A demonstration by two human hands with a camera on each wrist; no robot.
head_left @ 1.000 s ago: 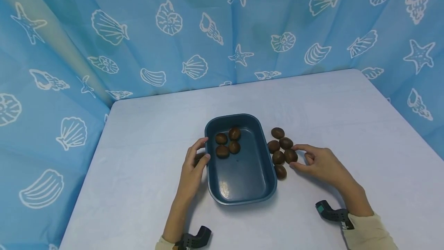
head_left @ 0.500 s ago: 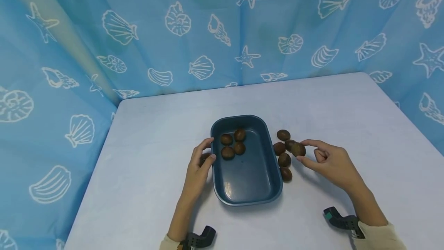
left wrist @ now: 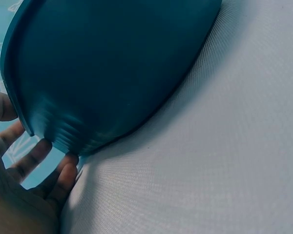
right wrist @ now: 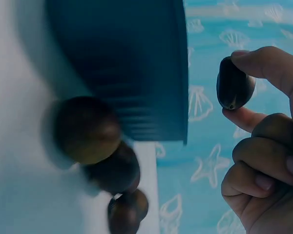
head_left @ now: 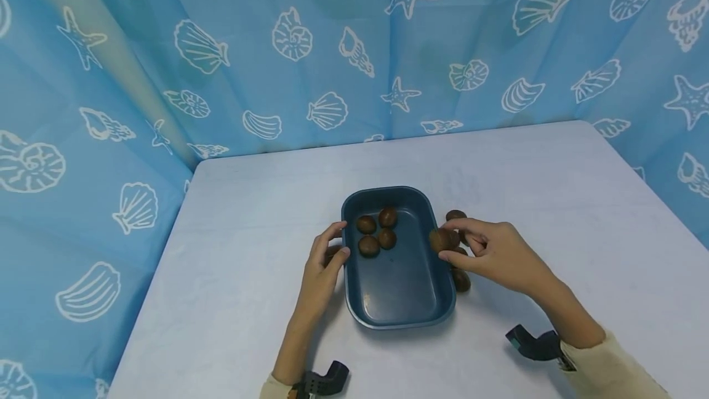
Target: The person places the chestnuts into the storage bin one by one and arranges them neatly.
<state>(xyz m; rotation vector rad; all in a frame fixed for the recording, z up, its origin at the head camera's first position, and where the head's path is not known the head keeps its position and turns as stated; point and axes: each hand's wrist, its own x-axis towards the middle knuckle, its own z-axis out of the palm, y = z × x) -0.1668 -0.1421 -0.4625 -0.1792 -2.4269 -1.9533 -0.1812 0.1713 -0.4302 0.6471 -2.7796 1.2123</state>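
We record both hands at work around a blue tray (head_left: 401, 285) on the white-covered desk (head_left: 266, 214). The right hand (head_left: 495, 254) pinches a held brown nut (right wrist: 233, 84) between thumb and index finger, the gap between them only as wide as the nut; in the right wrist view we see its other fingers curled toward the palm. From the head, this nut overlaps the tray's right rim; from the right wrist, it appears higher than the rim and apart from it.

The left hand (head_left: 322, 265) has loosely bent, partly spread fingers, and we note fingertips touching the outside of the tray's left wall.

Inside the tray we count four brown nuts (head_left: 368, 246), clustered in the far left part. More loose nuts (head_left: 461, 280) lie on the desk just beside the right wall; the right hand partly hides them, so we give no number. A blue curtain (head_left: 249, 79) with white shell and starfish prints hangs behind.
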